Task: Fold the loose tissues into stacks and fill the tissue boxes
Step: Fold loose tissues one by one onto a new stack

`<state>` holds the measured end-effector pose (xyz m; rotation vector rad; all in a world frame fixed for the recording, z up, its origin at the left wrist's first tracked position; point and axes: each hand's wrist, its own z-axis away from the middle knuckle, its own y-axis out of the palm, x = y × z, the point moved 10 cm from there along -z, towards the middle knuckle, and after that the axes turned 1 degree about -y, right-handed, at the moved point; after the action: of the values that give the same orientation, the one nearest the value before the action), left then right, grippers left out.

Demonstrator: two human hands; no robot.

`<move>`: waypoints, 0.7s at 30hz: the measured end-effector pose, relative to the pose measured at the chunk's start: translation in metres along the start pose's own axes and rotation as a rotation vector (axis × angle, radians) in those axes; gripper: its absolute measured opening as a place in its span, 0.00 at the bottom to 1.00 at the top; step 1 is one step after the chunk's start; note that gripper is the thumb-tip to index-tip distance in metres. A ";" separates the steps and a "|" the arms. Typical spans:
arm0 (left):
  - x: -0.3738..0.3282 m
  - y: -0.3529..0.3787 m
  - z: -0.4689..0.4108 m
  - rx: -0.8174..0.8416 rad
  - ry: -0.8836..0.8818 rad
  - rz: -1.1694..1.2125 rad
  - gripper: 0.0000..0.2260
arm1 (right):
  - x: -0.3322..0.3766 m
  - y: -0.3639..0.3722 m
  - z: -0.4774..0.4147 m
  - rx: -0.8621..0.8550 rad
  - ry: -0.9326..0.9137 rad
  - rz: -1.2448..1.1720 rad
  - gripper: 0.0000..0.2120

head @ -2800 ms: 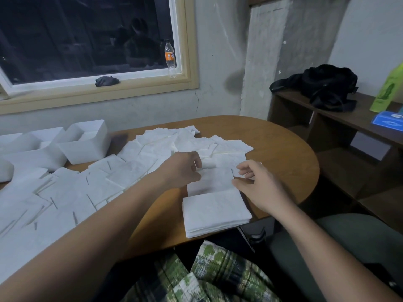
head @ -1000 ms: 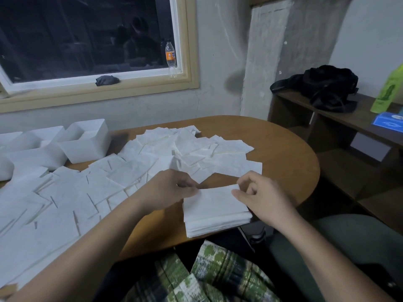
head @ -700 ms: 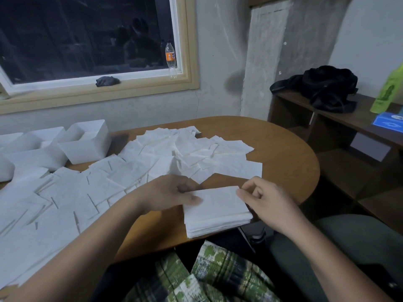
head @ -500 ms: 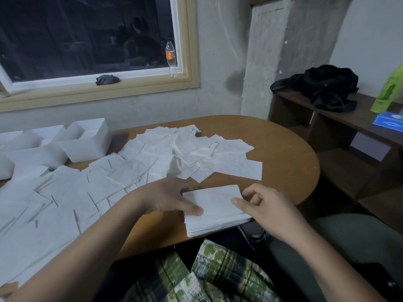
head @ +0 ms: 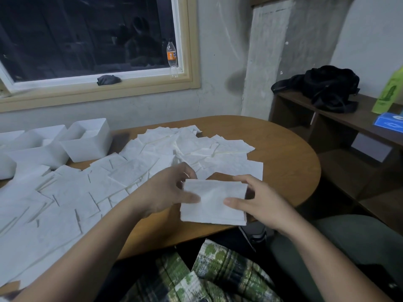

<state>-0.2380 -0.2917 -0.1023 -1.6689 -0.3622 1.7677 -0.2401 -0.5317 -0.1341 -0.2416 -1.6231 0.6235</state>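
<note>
Two bare hands hold a stack of folded tissues over the near edge of a round wooden table. On the stack's left side, the left hand clamps it with the thumb lying across the top and the fingers curled behind the far edge. On the right side, the right hand grips it the same way, thumb on top and fingers wrapped round the edge. Whether the stack touches the tabletop cannot be told. Many loose tissues lie spread in overlapping sheets across the table's left and middle. Behind them, at the far left, stand open white boxes. On the windowsill stands a bottle with an orange label. To the right, a dark shelf unit carries a black bag.
</note>
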 end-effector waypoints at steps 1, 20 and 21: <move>-0.001 -0.006 0.002 -0.054 0.034 0.025 0.19 | 0.003 0.002 -0.004 0.013 -0.006 -0.063 0.32; 0.013 0.019 0.018 -0.421 0.057 0.578 0.20 | 0.022 0.026 -0.011 -0.131 -0.094 -0.400 0.35; 0.013 0.019 0.022 -0.488 0.039 0.549 0.21 | 0.026 0.028 -0.006 -0.152 -0.112 -0.397 0.33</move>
<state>-0.2637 -0.2919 -0.1206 -2.3118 -0.3589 2.1530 -0.2439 -0.4935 -0.1266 0.0078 -1.7657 0.2131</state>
